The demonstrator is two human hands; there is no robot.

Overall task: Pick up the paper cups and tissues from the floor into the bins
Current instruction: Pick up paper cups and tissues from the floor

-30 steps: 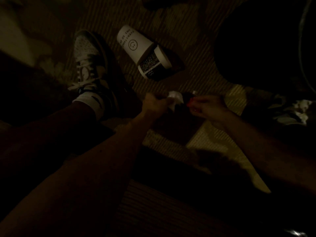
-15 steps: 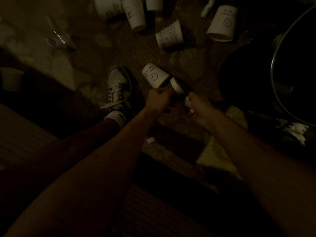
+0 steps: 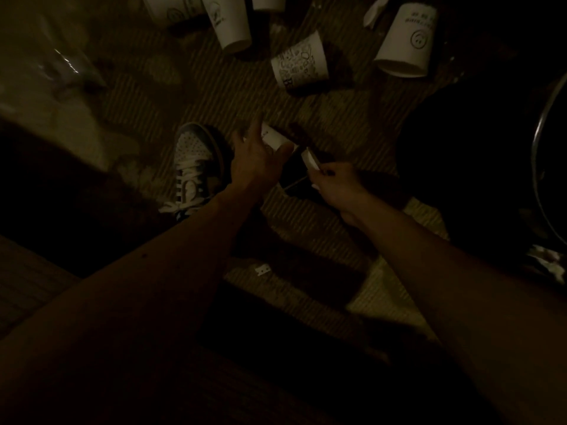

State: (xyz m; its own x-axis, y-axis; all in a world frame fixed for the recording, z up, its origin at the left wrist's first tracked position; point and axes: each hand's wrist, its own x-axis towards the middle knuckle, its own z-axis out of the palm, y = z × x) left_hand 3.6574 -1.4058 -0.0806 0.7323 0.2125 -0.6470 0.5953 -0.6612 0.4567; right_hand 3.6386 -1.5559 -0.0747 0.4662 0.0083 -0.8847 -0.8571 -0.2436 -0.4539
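Note:
A white paper cup lies on its side on the striped carpet next to my shoe. My left hand is spread over that cup, with fingers on its far side and the thumb on its near side. Its white rim shows between my hands. My right hand is curled just right of the rim and pinches a small white tissue, which is mostly hidden. Several more cups lie farther off, among them a patterned cup and a smiley cup.
A dark bin with a metal rim stands at the right edge, with a black mass beside it. A crumpled tissue lies near the bin, another tissue at the top, and a paper scrap below my arms.
The view has tilted up, bringing more cups and the bin into sight. The tissue passed from my left hand to my right. My left hand has opened over the lying cup.

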